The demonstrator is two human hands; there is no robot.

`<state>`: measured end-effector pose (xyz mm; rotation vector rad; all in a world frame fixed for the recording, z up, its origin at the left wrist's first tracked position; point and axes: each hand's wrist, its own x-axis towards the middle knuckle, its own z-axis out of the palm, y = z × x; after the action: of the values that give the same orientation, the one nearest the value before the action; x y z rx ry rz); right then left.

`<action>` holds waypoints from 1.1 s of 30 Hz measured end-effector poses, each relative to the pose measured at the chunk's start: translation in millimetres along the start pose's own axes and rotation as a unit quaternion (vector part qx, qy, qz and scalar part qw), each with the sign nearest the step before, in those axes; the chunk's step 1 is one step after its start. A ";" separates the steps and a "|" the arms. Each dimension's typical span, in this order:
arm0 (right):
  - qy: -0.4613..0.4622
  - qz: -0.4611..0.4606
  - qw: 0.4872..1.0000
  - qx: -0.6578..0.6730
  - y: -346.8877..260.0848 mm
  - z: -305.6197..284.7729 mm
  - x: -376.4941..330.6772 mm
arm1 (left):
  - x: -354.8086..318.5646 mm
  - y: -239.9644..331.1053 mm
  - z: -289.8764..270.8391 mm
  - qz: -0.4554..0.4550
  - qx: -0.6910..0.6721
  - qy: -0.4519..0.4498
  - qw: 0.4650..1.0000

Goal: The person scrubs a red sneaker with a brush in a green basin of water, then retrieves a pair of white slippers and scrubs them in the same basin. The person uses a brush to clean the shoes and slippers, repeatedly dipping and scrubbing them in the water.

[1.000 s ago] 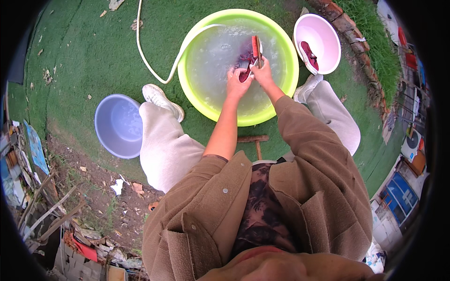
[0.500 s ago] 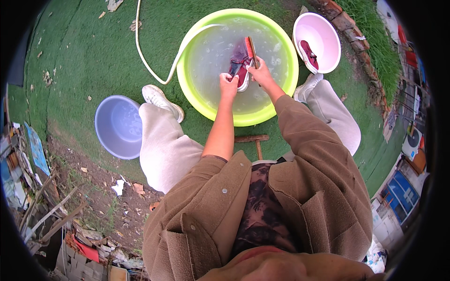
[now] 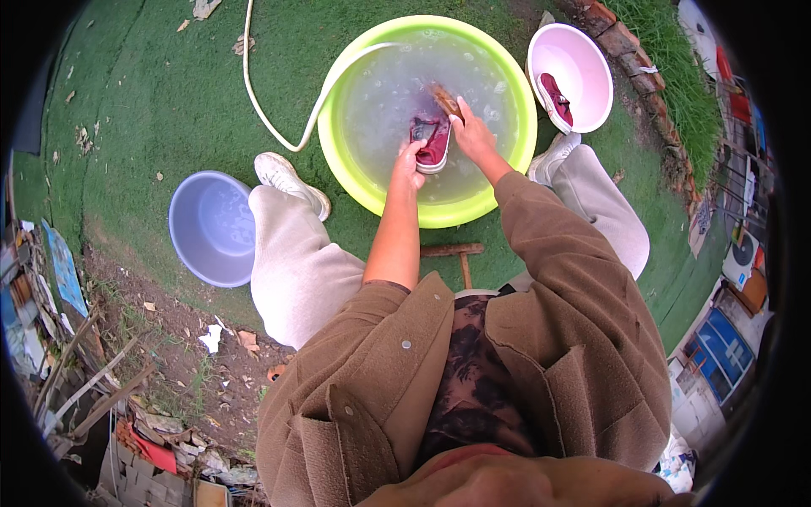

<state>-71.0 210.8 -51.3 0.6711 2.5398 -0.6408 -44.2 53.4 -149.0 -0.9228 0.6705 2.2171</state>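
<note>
Head view: pinching maroon shoe (image 3: 434, 149), partly submerged in lime-green tub (image 3: 439, 217), between thumb and fingers of left hand (image 3: 409, 162); clasping wooden brush (image 3: 444, 100) in curled right hand (image 3: 475, 136). Could lose shoe or brush through slack, wet grip.

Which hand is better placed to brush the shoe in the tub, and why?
Probably the right hand: it holds the brush, close to the far end of the shoe, while the left hand is occupied holding the shoe.
</note>
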 end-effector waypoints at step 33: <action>-0.019 -0.065 0.994 -0.080 -27.2 -2.2 -33.9 | -7.7 3.7 23.3 0.023 -0.110 -0.027 0.993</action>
<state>-59.7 179.2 -23.6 0.4373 2.5813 -0.4794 -52.6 63.3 -127.9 -0.9591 0.4313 2.3833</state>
